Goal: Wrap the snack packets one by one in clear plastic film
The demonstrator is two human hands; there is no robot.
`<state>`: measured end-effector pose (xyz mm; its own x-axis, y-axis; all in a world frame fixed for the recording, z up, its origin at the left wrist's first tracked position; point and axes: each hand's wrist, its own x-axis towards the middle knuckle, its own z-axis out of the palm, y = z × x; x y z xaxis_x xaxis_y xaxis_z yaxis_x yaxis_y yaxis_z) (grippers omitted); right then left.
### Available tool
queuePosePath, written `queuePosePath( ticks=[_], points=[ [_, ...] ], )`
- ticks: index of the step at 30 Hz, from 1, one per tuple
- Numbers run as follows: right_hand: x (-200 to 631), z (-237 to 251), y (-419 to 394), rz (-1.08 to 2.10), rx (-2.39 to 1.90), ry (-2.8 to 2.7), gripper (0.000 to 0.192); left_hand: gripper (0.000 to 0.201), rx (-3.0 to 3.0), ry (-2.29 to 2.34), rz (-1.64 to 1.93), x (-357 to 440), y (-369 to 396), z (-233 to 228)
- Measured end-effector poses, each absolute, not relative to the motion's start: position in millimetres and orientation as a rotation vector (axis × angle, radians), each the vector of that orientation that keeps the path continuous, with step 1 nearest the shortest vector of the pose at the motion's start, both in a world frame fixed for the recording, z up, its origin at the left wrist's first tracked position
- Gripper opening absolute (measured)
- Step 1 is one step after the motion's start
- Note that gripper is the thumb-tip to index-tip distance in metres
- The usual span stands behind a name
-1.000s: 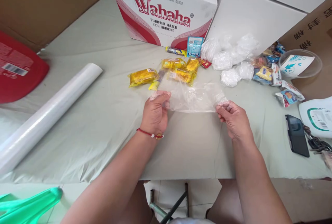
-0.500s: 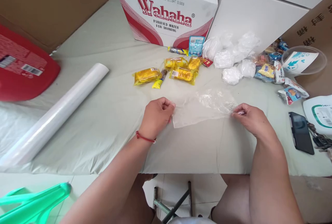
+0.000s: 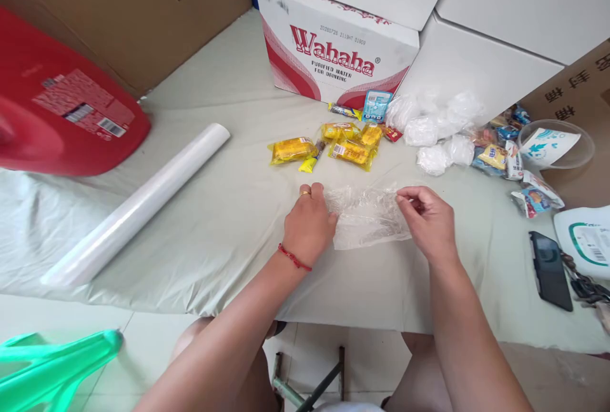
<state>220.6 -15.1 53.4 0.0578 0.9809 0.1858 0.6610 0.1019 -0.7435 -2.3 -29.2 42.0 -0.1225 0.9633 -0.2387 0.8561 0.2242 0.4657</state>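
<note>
Film is the weak point: the left hand (image 3: 309, 224) presses one end of the clear plastic sheet (image 3: 366, 221) onto the desk (image 3: 223, 234), and the right hand (image 3: 429, 221) pinches the other end, apparently between thumb and forefinger. Such thin film could cling to itself, crumple or tear, or snag the yellow snack packets (image 3: 343, 145) near it.

Film sheet (image 3: 369, 224) on table (image 3: 229, 234) between hands; snack packets (image 3: 333, 145) behind, roll (image 3: 138, 205) left.
</note>
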Motion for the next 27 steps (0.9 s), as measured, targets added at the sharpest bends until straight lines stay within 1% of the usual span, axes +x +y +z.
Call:
queuePosePath(
  ticks=[2,7,12,13,14,16,17,18,23,27],
  points=[
    [202.0,53.2,-5.7,0.645,-1.577,-1.79,0.016,0.046,1.678,1.999,0.319,-3.0,-27.4,39.7],
    [170.6,46.4,19.7,0.791,-1.412,-2.04,0.023,0.057,1.642,1.936,0.368,-5.9,-25.3,38.6],
    [156.4,32.5,40.3,0.79,-1.505,-2.091,0.038,0.064,1.642,1.892,0.381,-10.3,-27.5,38.4],
    [154.5,29.5,43.1,0.796,-1.528,-2.101,0.036,0.065,1.641,1.89,0.38,-10.8,-27.6,38.1],
    [153.1,26.6,45.3,0.808,-1.54,-2.108,0.03,0.066,1.637,1.889,0.379,-11.2,-27.3,37.8],
    [151.4,22.0,47.5,0.833,-1.526,-2.107,0.014,0.066,1.62,1.889,0.384,-11.8,-25.8,37.1],
    [151.2,20.4,47.7,0.843,-1.503,-2.097,0.007,0.065,1.608,1.884,0.392,-12.1,-24.6,36.8],
    [151.3,19.3,47.3,0.85,-1.473,-2.083,0.006,0.063,1.594,1.877,0.407,-12.6,-23.2,36.4],
    [155.3,19.1,42.5,0.837,-1.369,-2.04,0.009,0.04,1.542,1.852,0.499,-17.2,-15.5,35.1],
    [159.1,21.1,39.4,0.791,-1.337,-2.033,0.01,0.028,1.474,1.832,0.542,-20.6,-11.7,34.2]
  ],
)
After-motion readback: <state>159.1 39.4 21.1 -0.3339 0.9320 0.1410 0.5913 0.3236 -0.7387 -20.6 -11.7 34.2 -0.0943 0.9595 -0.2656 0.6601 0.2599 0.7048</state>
